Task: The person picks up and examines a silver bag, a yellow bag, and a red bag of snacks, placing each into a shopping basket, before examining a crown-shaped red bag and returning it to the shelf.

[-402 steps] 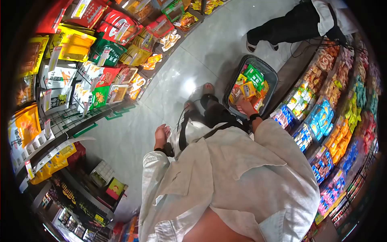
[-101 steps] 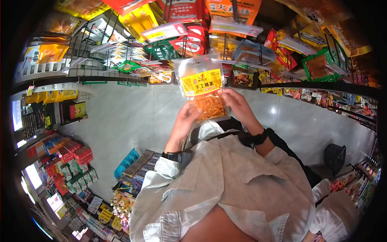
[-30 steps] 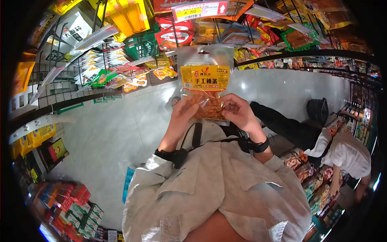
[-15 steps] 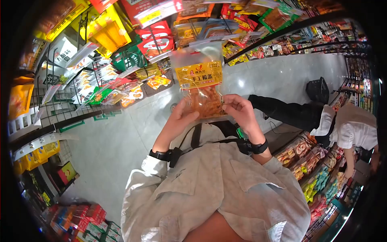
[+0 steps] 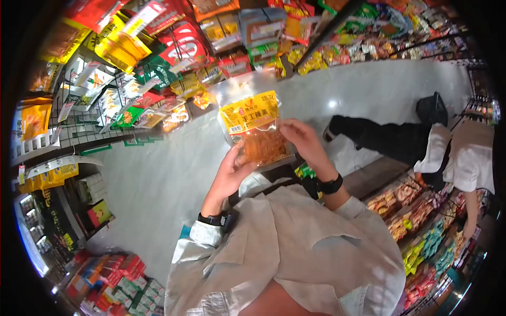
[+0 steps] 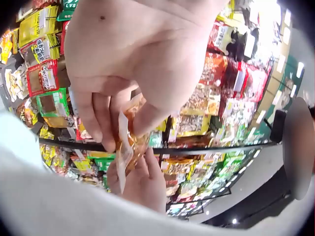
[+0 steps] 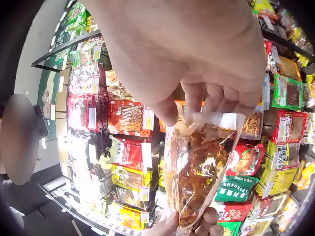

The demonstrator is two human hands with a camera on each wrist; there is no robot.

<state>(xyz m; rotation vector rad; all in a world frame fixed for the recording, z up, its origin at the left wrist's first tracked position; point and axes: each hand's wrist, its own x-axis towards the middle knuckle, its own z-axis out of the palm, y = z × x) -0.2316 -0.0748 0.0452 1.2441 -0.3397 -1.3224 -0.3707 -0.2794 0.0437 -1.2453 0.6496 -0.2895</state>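
A clear plastic bag of spicy strips (image 5: pixel 263 146) with a yellow label hangs before my body in the head view, tilted a little. My left hand (image 5: pixel 232 174) grips its lower left edge, thumb across the front. At the right edge my right hand (image 5: pixel 307 139) pinches the bag between thumb and fingers. Seen edge-on in the left wrist view, the bag (image 6: pixel 129 142) lies between the thumb and fingers of my left hand (image 6: pixel 142 59). The right wrist view shows reddish-brown strips through the bag (image 7: pixel 202 162), below my right hand (image 7: pixel 197 54).
Racks of hanging snack packets, including yellow packets (image 5: pixel 124 50), curve along the front and left. Someone in black trousers (image 5: pixel 385 137) leans over the candy shelves (image 5: pixel 406 210) at right. A dark basket (image 5: pixel 432 108) stands on the floor (image 5: pixel 363 89). Stacked boxes (image 5: pixel 121 279) are lower left.
Earliest, my right hand was at a basket of snacks and my left was free; since then both hold the bag. Lately the view has turned and the bag has tilted and shifted slightly left.
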